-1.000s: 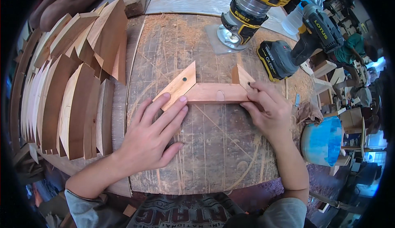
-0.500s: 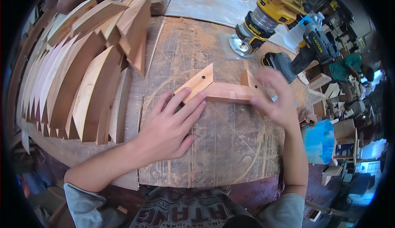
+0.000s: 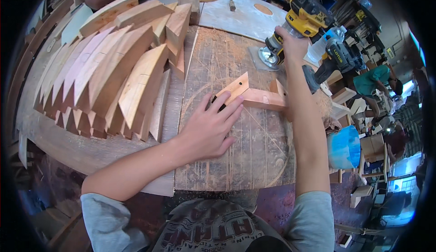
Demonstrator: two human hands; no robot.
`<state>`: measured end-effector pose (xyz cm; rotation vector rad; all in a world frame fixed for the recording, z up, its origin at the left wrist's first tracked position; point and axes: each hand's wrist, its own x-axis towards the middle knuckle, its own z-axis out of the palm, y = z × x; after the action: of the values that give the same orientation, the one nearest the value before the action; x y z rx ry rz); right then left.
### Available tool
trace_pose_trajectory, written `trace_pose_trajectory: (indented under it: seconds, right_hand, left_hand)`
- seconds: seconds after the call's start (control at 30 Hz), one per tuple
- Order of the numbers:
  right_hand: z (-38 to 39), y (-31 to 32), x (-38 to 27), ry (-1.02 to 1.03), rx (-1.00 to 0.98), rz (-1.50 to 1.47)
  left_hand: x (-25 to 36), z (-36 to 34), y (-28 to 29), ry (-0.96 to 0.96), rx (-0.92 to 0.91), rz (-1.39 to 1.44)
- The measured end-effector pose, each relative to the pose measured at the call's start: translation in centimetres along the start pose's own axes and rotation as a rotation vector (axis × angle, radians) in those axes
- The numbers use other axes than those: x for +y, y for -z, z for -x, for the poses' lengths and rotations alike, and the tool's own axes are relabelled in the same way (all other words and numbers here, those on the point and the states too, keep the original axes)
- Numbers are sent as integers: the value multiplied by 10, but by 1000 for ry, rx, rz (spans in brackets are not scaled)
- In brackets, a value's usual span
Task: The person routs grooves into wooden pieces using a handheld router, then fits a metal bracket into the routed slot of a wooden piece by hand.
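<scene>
Two hands engaged: left hand (image 3: 206,131) spread flat, pinning wood piece (image 3: 254,98) to bench (image 3: 254,161) against shifting; right hand (image 3: 292,45) closed round yellow router (image 3: 290,31), ready for lifting

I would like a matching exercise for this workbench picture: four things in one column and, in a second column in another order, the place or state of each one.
Things:
1. left hand
2. right hand
3. curved wooden pieces
4. blue bucket

Places or states:
A. stacked in a row on the left part of the bench
B. lying flat on the angled wooden piece
C. beside the bench, on the right
D. gripping the yellow router at the far side of the bench

Pairs: 1-B, 2-D, 3-A, 4-C
</scene>
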<state>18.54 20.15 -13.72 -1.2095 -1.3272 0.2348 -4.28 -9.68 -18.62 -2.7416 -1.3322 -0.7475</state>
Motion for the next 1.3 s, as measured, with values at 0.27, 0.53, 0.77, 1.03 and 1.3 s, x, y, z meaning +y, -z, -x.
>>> trace_pose_trajectory:
  seconds: [0.27,0.53,0.77,1.03,1.3]
  right_hand:
    - [1,33,-47,-49,38,-73]
    - [68,148,-129,-51,-431,-633]
    - [111,174,-115,-16,-483,-484]
    - [118,155,-114,-9,-557,-524]
    - [120,148,-113,11,-571,-467]
  left_hand:
    - [3,2,-6,-41,54,-16]
    - [3,6,-1,-20,53,-33]
    - [-1,-9,-1,-13,49,82]
    - [8,-18,3,-16,86,99]
    - [12,-19,5,-23,115,115]
